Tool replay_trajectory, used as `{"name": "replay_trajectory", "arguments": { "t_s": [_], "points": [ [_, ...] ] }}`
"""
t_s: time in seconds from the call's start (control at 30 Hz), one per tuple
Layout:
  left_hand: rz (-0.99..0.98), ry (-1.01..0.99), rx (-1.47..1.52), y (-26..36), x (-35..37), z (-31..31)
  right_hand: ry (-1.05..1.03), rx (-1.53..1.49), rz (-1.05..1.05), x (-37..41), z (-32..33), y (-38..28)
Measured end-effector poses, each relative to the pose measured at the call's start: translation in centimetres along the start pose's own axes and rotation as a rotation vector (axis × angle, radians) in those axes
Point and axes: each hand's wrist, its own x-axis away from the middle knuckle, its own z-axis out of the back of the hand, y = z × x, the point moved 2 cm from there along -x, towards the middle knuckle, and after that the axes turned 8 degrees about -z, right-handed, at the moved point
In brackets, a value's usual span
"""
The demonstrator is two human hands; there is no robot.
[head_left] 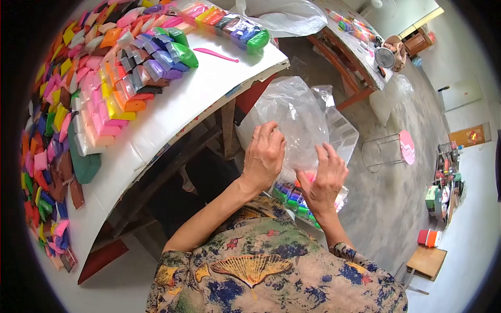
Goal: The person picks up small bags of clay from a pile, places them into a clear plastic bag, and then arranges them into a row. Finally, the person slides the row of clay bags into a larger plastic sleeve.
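Observation:
Both hands are over a large clear plastic bag [297, 112] beside the table. My left hand [264, 156] has its fingers bent at the bag's near left edge; whether they pinch the film cannot be made out. My right hand [323, 180] is at the bag's right side, fingers curled and apart from my left hand, its thumb pointing left; its hold on the film is unclear too. Below the hands, partly behind my right hand, lie wrapped colored packets [293, 200] in green, blue and purple.
The white table [156, 125] at the left bears many colored packets [99, 104], a row of wrapped packets [224, 28] and a pink tool [216, 55]. Further off are a second table [339, 36] with a fan [384, 57], a pink-topped stool [406, 147] and a wooden stool [427, 261].

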Motion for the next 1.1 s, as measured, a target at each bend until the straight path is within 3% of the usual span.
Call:
{"name": "replay_trajectory", "arguments": {
  "t_s": [0.17, 0.27, 0.5, 0.6, 0.7, 0.77, 0.8, 1.0, 1.1],
  "points": [
    [-0.012, -0.015, -0.036, 0.2, 0.1, 0.2, -0.021, -0.306, -0.024, 0.2, -2.4, 1.6],
    [0.085, -0.044, -0.001, -0.4, 0.3, 0.7, -0.199, -0.697, -0.423, 0.1, -2.8, 2.7],
    [0.164, -0.106, 0.134, -0.5, 0.8, 0.9, -0.403, -1.259, -0.825, 0.7, -4.2, 4.4],
    [0.120, -0.086, 0.144, -0.2, 0.8, 1.0, -0.240, -0.902, -0.650, 0.2, -3.8, 3.6],
    [0.077, -0.065, 0.144, 0.2, 0.5, 1.5, -0.037, -0.790, -0.528, -1.2, -2.4, 1.9],
    [0.070, -0.044, 0.136, 0.2, 0.5, 1.7, -0.026, -0.705, -0.388, -1.5, -2.4, 2.4],
    [0.110, -0.060, 0.182, 0.2, 0.5, 1.9, -0.020, -0.662, -0.319, -1.5, -2.3, 2.7],
    [0.490, -0.076, 0.703, -1.7, 1.1, 2.4, -0.460, -1.560, -0.932, -0.7, -4.0, 4.3],
    [0.615, 0.127, 1.091, -1.5, 1.5, 1.9, -0.471, -1.566, -0.928, -0.5, -4.2, 3.9]
  ]
}}
